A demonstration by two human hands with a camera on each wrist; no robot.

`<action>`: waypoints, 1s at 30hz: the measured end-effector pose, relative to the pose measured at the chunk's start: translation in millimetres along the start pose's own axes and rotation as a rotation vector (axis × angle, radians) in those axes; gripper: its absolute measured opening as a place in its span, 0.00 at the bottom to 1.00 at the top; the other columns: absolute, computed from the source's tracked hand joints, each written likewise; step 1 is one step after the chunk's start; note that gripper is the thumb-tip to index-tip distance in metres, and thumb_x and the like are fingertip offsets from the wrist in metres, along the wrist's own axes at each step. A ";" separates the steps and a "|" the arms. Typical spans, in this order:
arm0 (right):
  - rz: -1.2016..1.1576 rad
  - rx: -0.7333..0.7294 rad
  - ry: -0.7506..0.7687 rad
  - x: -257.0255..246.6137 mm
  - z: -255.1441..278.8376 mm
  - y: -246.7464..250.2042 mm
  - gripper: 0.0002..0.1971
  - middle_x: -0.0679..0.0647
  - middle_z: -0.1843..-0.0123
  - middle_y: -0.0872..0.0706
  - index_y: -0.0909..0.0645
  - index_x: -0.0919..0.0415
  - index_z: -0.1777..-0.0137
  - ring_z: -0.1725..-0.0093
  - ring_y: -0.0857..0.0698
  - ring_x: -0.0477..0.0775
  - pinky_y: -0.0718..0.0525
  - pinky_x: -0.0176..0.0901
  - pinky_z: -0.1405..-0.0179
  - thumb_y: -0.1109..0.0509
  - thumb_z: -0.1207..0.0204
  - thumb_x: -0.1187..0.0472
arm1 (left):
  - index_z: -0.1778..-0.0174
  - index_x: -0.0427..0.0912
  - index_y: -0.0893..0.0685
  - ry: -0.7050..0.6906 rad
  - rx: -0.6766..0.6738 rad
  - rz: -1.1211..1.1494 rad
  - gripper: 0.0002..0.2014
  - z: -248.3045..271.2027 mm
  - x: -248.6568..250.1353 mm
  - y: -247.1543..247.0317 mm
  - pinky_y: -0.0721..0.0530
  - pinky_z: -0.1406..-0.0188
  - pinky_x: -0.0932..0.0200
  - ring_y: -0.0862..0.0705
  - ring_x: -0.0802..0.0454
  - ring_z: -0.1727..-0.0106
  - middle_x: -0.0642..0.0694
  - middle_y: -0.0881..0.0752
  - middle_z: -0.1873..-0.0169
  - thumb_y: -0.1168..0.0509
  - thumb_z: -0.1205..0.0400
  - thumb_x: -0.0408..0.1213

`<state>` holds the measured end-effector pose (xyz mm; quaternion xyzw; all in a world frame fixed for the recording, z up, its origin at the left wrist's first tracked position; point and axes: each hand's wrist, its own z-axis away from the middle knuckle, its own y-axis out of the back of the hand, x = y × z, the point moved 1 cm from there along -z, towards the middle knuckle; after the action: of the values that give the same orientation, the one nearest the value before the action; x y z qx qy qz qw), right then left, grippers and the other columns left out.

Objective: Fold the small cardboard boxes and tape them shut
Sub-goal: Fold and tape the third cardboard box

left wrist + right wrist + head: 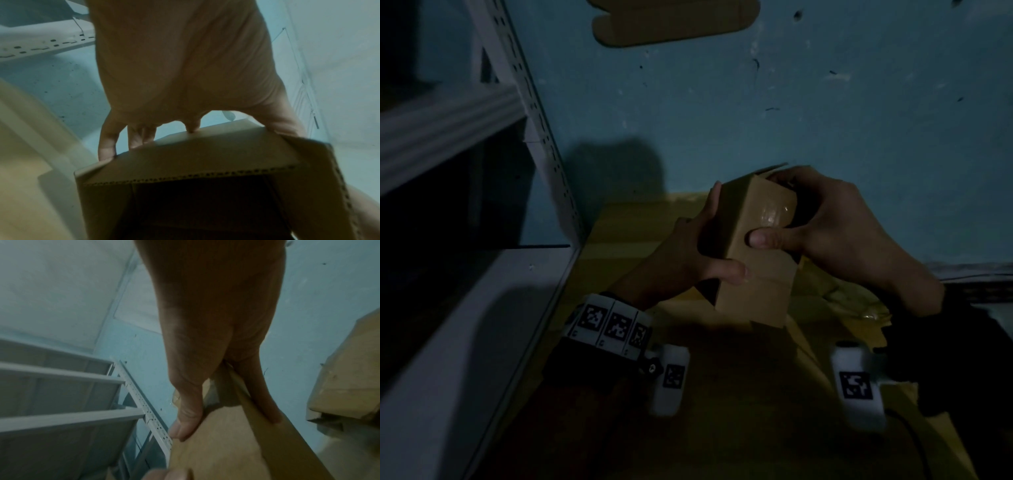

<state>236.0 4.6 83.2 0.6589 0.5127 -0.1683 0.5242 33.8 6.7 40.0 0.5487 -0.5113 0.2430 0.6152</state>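
Note:
A small brown cardboard box (753,253) is held in the air between both hands, its near end open with flaps loose and a strip of clear tape (774,214) shining on its upper part. My left hand (698,253) grips the box's left side, thumb across the front face, fingers behind. My right hand (822,226) grips the right side, thumb pressed on the front face below the tape, fingers curled over the far end. In the left wrist view the fingers (131,138) hold the box (195,155) by its edge. In the right wrist view the thumb (185,423) lies on the box (222,443).
A white metal shelf rack (482,212) stands close on the left against a blue wall (791,102). Flat cardboard sheets (640,233) lie below the hands, with crumpled cardboard (852,301) at right. Another flat cardboard piece (674,20) hangs at the top. A larger carton (349,378) sits at right.

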 end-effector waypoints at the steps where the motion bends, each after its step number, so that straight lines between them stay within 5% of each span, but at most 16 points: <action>1: -0.024 -0.009 0.002 0.7 -0.7 1.8 0.36 0.49 0.46 0.10 0.17 0.55 0.37 0.49 0.09 0.50 0.09 0.61 0.51 0.15 0.47 0.46 | 0.14 0.57 0.60 0.000 -0.001 -0.002 0.60 -0.1 -0.8 0.6 0.15 0.49 0.70 0.21 0.78 0.42 0.65 0.21 0.38 0.22 0.28 0.30; 5: -0.095 -0.066 0.022 0.8 0.3 4.5 0.24 0.43 0.49 0.09 0.15 0.54 0.41 0.51 0.10 0.41 0.10 0.38 0.54 0.16 0.38 0.57 | 0.14 0.60 0.62 0.005 -0.012 -0.021 0.61 0.3 -0.8 1.6 0.14 0.43 0.62 0.23 0.74 0.36 0.63 0.21 0.34 0.21 0.29 0.34; 8: -0.114 -0.112 0.036 1.1 1.6 9.3 0.20 0.40 0.48 0.09 0.15 0.53 0.40 0.51 0.10 0.38 0.14 0.29 0.59 0.18 0.33 0.63 | 0.14 0.59 0.62 -0.011 -0.021 -0.030 0.62 0.8 -1.7 1.6 0.15 0.47 0.70 0.24 0.79 0.39 0.66 0.22 0.36 0.20 0.29 0.34; 11: -0.073 -0.128 0.067 1.0 4.3 15.7 0.20 0.40 0.45 0.09 0.15 0.46 0.39 0.48 0.09 0.41 0.11 0.35 0.57 0.21 0.31 0.59 | 0.15 0.61 0.62 -0.017 -0.029 -0.035 0.62 2.1 -1.3 1.8 0.16 0.48 0.72 0.25 0.83 0.42 0.68 0.24 0.38 0.20 0.29 0.34; 14: -0.068 -0.080 0.052 7.9 3.6 15.3 0.25 0.44 0.41 0.09 0.16 0.51 0.32 0.44 0.10 0.41 0.09 0.38 0.52 0.20 0.31 0.58 | 0.16 0.65 0.57 -0.025 -0.035 -0.019 0.59 2.6 -1.3 2.8 0.16 0.46 0.70 0.23 0.80 0.42 0.71 0.23 0.40 0.21 0.29 0.34; 17: 0.031 -0.049 0.035 18.9 1.2 19.6 0.34 0.45 0.32 0.14 0.21 0.50 0.23 0.36 0.13 0.43 0.11 0.52 0.38 0.20 0.29 0.42 | 0.16 0.63 0.55 -0.030 -0.022 0.003 0.57 3.0 -0.6 3.9 0.18 0.53 0.74 0.20 0.80 0.45 0.69 0.22 0.42 0.21 0.29 0.31; 20: -0.045 0.004 -0.016 23.9 2.2 25.6 0.26 0.47 0.32 0.13 0.18 0.48 0.27 0.34 0.13 0.44 0.14 0.55 0.32 0.24 0.23 0.43 | 0.16 0.62 0.55 -0.025 -0.003 0.011 0.57 3.5 -1.2 4.9 0.17 0.54 0.74 0.20 0.81 0.47 0.69 0.24 0.42 0.22 0.28 0.31; 26: 0.014 0.414 0.058 18.7 -0.7 22.9 0.09 0.52 0.57 0.09 0.12 0.58 0.51 0.58 0.08 0.51 0.08 0.55 0.56 0.20 0.24 0.53 | 0.14 0.59 0.58 -0.033 0.020 0.012 0.59 0.8 -6.5 6.6 0.19 0.52 0.77 0.21 0.80 0.46 0.67 0.23 0.40 0.21 0.28 0.32; 30: -0.039 0.442 0.092 17.8 -0.9 19.7 0.11 0.59 0.62 0.11 0.14 0.63 0.57 0.66 0.09 0.55 0.13 0.43 0.68 0.21 0.22 0.56 | 0.14 0.59 0.58 -0.059 0.003 0.027 0.64 0.3 -5.8 5.3 0.19 0.48 0.75 0.20 0.77 0.41 0.68 0.22 0.39 0.21 0.39 0.50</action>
<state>259.9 15.7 80.3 0.7547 0.4992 -0.2564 0.3397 27.0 9.5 37.0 0.5497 -0.5363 0.2357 0.5955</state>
